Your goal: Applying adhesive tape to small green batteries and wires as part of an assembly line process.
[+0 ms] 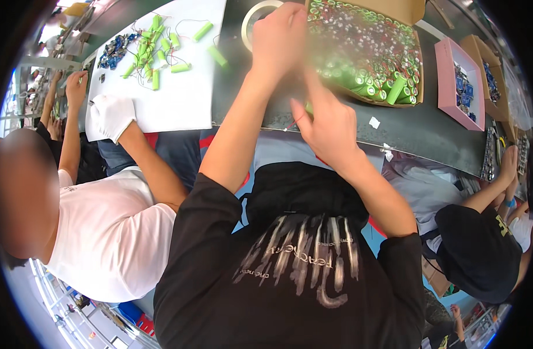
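My left hand (280, 43) is raised over the dark workbench, its fingers curled together beside the cardboard box of cells. What those fingers pinch, if anything, is hidden. Lower and to the right, my right hand (331, 127) is closed around a green cylindrical battery cell (309, 108), of which only a small part shows between thumb and palm. A thin red wire (290, 124) sticks out beside that thumb. Behind my hands, an open cardboard box (419, 70) holds many green cells with red and black wires and white connectors. One loose green cell (396, 89) lies on its near corner.
At the left, a white sheet (185, 107) bears wired green cells (145, 55) and blue circuit boards (116, 52). A co-worker's gloved hand (112, 116) rests there. A tape roll (247, 29) lies behind my left hand. Rightward stand a pink box (445, 81) and another cardboard box (474, 49).
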`<state>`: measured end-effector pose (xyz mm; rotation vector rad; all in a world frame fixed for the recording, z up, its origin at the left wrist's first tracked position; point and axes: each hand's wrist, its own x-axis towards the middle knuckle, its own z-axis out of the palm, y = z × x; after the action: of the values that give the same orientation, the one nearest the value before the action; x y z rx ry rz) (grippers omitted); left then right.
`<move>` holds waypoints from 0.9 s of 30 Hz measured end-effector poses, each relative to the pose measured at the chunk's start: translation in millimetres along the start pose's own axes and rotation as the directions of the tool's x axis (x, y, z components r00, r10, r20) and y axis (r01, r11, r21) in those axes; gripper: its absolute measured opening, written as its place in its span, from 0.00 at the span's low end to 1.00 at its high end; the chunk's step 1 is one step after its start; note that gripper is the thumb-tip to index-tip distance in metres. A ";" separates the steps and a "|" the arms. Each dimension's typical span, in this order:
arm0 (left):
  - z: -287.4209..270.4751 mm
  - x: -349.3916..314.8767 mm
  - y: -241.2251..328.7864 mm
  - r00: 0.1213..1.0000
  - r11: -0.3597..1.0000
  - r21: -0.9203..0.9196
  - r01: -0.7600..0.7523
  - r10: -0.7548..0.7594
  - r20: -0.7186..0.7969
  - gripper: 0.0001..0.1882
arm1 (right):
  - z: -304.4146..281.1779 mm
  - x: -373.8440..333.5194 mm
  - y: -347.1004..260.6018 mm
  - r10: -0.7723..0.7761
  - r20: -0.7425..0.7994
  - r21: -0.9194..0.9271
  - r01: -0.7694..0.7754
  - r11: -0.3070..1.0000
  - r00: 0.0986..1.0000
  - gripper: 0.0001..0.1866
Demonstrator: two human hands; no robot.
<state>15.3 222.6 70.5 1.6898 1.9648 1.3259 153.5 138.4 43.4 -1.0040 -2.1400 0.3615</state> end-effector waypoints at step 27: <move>7.6 -6.0 0.4 0.997 0.997 -0.029 -0.073 0.072 -0.020 0.10 | 4.5 -13.7 -18.2 0.190 -0.063 -0.035 -0.192 0.981 0.980 0.14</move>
<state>22.5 220.9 64.3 1.7570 1.9005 1.3935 146.1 116.3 42.9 -1.2335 -2.0104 0.3760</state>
